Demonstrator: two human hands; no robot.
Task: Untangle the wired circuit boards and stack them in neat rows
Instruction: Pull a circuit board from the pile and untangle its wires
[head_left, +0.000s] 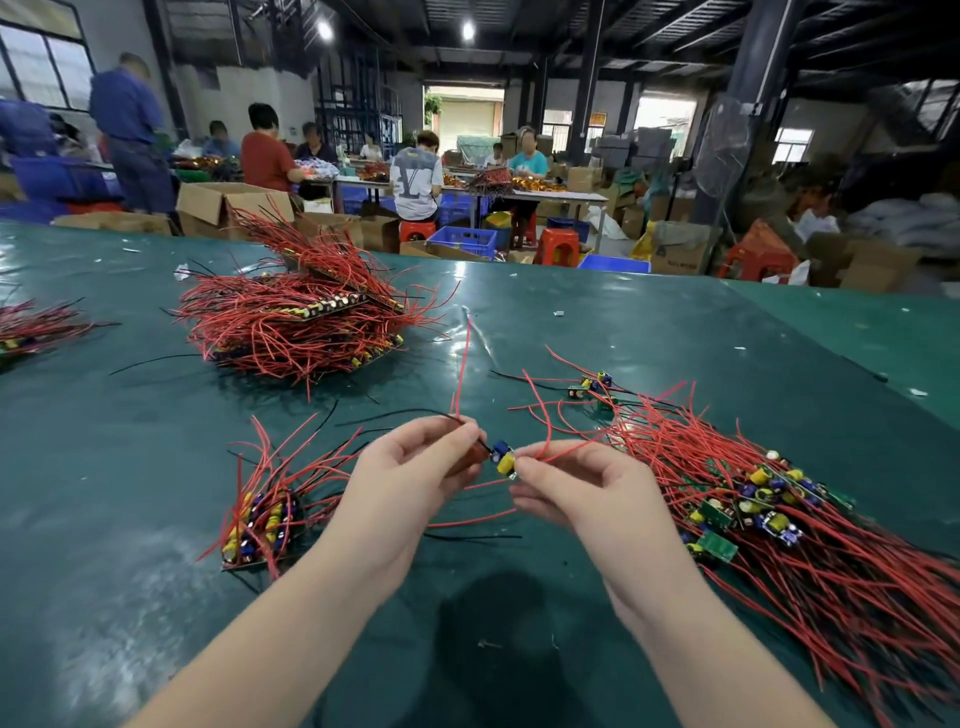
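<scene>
A small circuit board (504, 458) with yellow and blue parts hangs above the green table between my hands. My left hand (415, 467) pinches its red and black wires; one red wire rises straight up. My right hand (566, 483) pinches the board's right edge together with a red wire. To the right spreads a tangled heap of wired boards (769, 509). On the left a short neat row of boards (260, 525) stands on edge with wires fanning upward. A few loose boards (595, 387) lie beyond my right hand.
A large stacked pile of wired boards (306, 317) sits far left of centre, and another pile (26, 327) shows at the left edge. The green table (649, 322) ends at its far edge. Beyond it, several people work at benches among cardboard boxes and blue crates.
</scene>
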